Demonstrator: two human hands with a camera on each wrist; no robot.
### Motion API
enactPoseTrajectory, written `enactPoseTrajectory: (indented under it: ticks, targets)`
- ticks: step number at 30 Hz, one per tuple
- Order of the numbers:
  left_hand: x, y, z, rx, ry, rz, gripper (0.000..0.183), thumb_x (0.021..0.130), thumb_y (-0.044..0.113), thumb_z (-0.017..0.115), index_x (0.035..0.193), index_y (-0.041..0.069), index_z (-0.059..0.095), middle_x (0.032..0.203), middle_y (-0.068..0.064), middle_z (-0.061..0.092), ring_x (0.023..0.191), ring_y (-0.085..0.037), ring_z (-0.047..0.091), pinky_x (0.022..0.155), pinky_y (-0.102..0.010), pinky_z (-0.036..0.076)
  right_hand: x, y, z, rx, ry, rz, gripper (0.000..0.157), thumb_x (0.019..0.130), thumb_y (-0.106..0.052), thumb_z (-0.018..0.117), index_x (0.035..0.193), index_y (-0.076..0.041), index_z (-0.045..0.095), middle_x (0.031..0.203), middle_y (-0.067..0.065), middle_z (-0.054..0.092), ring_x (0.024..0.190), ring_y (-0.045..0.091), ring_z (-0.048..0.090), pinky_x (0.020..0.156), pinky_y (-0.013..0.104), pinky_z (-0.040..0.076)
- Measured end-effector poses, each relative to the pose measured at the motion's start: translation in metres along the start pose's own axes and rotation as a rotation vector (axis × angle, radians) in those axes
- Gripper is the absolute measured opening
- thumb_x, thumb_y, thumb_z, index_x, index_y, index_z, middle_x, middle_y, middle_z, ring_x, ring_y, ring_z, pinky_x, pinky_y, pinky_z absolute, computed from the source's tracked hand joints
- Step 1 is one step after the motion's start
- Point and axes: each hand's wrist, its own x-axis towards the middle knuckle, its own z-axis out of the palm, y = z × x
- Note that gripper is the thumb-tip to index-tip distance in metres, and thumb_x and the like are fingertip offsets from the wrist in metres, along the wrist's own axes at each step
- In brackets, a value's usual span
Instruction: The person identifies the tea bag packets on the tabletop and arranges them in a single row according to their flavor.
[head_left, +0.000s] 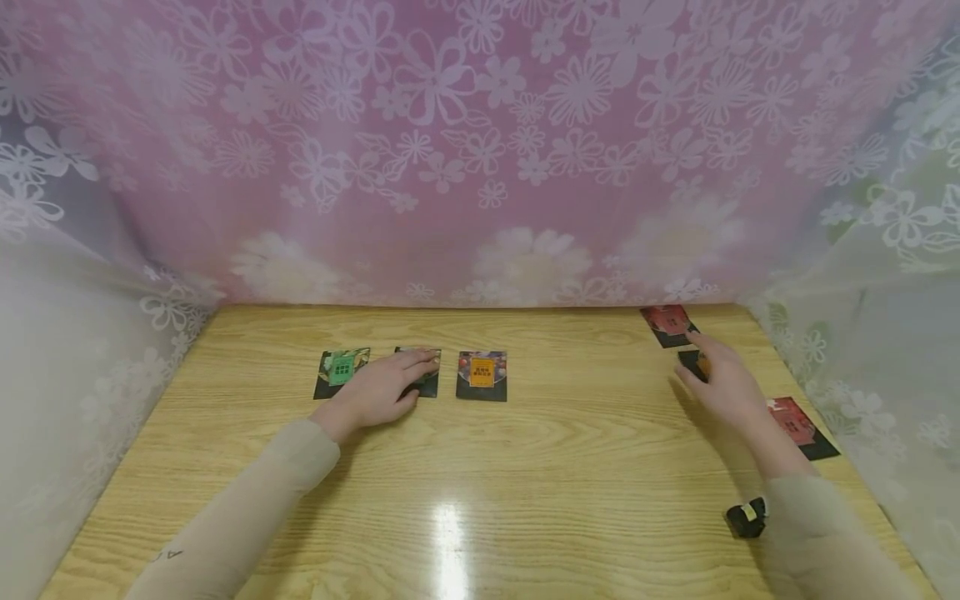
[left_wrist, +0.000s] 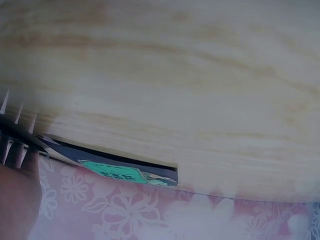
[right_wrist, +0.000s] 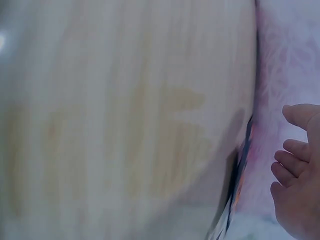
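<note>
In the head view my left hand lies with extended fingers over a dark packet, which it partly hides. Left of that is a packet with a green label; to the right, one with an orange label. The left wrist view shows the green-labelled packet beside my fingers. My right hand hovers with loosely bent fingers over another dark packet, mostly covered. A red packet lies just beyond its fingertips. Nothing is held in the right hand in the right wrist view.
Another red packet lies by the right forearm, near the table's right edge. A small black object with a pale yellow patch sits close to the right sleeve. Flowered curtains border the back and both sides of the wooden table.
</note>
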Motion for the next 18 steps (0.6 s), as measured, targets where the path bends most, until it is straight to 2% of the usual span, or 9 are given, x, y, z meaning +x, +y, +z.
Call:
enactPoseTrajectory:
  ticks: [5,9,11,18]
  targets:
    - [0.0,0.0,0.0,0.001,0.001,-0.002,0.055,0.106,0.025,0.054,0.16,0.011,0.05,0.17,-0.009,0.042,0.157,-0.031,0.041,0.127,-0.052,0.04,-0.007,0.022,-0.002,-0.017,0.021,0.036,0.066,0.107,-0.02,0.064,0.156,0.015,0.038,0.149,0.045,0.045,0.133,0.065,0.044,0.105,0.078,0.039]
    - [0.0,0.0,0.0,0.003,-0.005,-0.003,0.055,0.107,0.025,0.054,0.16,0.011,0.049,0.17,-0.009,0.042,0.157,-0.031,0.041,0.127,-0.051,0.04,-0.011,0.036,-0.001,0.001,0.039,0.037,0.061,0.106,-0.016,0.065,0.152,0.016,0.042,0.139,0.043,0.054,0.119,0.06,0.058,0.096,0.074,0.048]
    - [0.0,0.0,0.0,0.003,-0.006,-0.003,0.055,0.107,0.025,0.054,0.16,0.011,0.05,0.17,-0.009,0.042,0.157,-0.031,0.041,0.127,-0.052,0.04,-0.012,0.041,-0.001,0.004,0.031,0.042,0.061,0.106,-0.017,0.064,0.152,0.016,0.042,0.138,0.043,0.055,0.117,0.06,0.059,0.095,0.074,0.048]
    - [0.0,0.002,0.0,0.001,-0.004,-0.004,0.055,0.107,0.025,0.054,0.16,0.011,0.05,0.17,-0.009,0.041,0.157,-0.031,0.041,0.127,-0.052,0.04,-0.012,0.048,0.0,-0.014,-0.015,0.063,0.065,0.107,-0.02,0.064,0.153,0.017,0.039,0.147,0.048,0.044,0.129,0.065,0.046,0.104,0.077,0.041]
